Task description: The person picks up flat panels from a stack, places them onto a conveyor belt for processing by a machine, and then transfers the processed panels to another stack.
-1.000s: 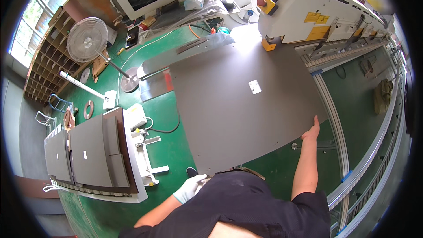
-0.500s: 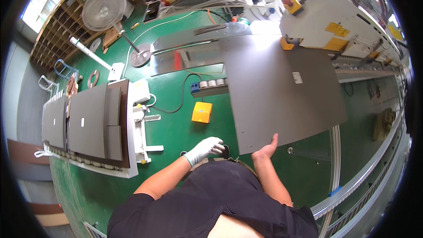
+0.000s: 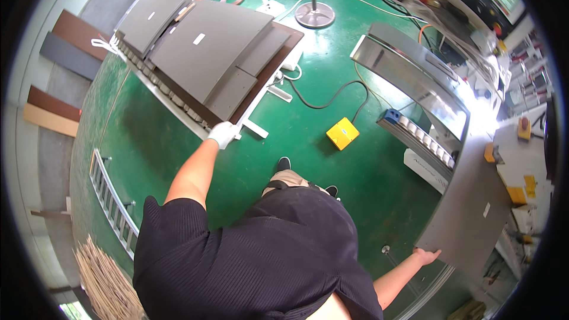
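My left hand [image 3: 222, 134], in a white glove, reaches to the near corner of the stack at the left. It touches the corner by the dark brown board [image 3: 256, 92] and the white lift table; how its fingers are bent is hard to make out. On that board lie dark grey panels [image 3: 207, 41], one with a small white label. My bare right hand [image 3: 425, 256] grips the near corner edge of a large grey panel [image 3: 468, 213], which lies on the machine bed at the right. Some of its fingers are hidden by the panel.
A yellow box [image 3: 342, 134] with a black cable sits on the green floor between the two stations. Beyond it stands a round fan base [image 3: 315, 15]. White rollers [image 3: 424, 137] line the machine's side. A ladder-like metal frame [image 3: 112, 201] and a bundle of sticks [image 3: 106, 278] are at lower left.
My view has turned left toward the stack. My left hand has gone from in front of my body to the stack's corner. My right hand remains at the large panel's edge.
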Available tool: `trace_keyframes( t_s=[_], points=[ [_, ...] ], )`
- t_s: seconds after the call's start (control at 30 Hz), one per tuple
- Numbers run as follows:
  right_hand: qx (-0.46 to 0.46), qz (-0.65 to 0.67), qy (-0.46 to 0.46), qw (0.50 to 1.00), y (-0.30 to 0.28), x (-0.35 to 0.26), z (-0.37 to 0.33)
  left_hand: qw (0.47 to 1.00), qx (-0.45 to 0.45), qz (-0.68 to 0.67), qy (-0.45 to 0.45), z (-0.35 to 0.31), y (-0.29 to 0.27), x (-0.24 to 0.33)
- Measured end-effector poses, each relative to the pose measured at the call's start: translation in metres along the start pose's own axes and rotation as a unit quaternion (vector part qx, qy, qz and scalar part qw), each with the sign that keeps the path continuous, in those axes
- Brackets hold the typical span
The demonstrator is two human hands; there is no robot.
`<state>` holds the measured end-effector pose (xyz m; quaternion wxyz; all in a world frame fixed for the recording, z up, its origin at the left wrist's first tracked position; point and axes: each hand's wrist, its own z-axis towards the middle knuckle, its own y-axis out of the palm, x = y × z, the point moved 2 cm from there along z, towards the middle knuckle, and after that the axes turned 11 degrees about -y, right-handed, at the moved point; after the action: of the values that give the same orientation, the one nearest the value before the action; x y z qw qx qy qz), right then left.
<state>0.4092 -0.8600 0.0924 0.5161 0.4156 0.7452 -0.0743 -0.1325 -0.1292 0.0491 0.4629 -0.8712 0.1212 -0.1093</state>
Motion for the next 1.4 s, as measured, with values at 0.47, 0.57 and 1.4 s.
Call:
trace_keyframes(
  t_s=[0.47, 0.57, 1.4],
  points=[
    [-0.494, -0.473, 0.15, 0.714, 0.032, 0.241, -0.295, 0.84, 0.266, -0.38, -0.28, 0.051, -0.057, -0.07],
    [-0.665, -0.593, -0.051, 0.451, 0.016, 0.251, -0.309, 0.785, 0.273, -0.507, -0.231, 0.052, -0.047, -0.086],
    [-0.675, -0.547, 0.074, 0.489, 0.057, 0.378, -0.412, 0.526, -0.185, -0.799, -0.227, -0.075, 0.014, -0.133]
  ],
)
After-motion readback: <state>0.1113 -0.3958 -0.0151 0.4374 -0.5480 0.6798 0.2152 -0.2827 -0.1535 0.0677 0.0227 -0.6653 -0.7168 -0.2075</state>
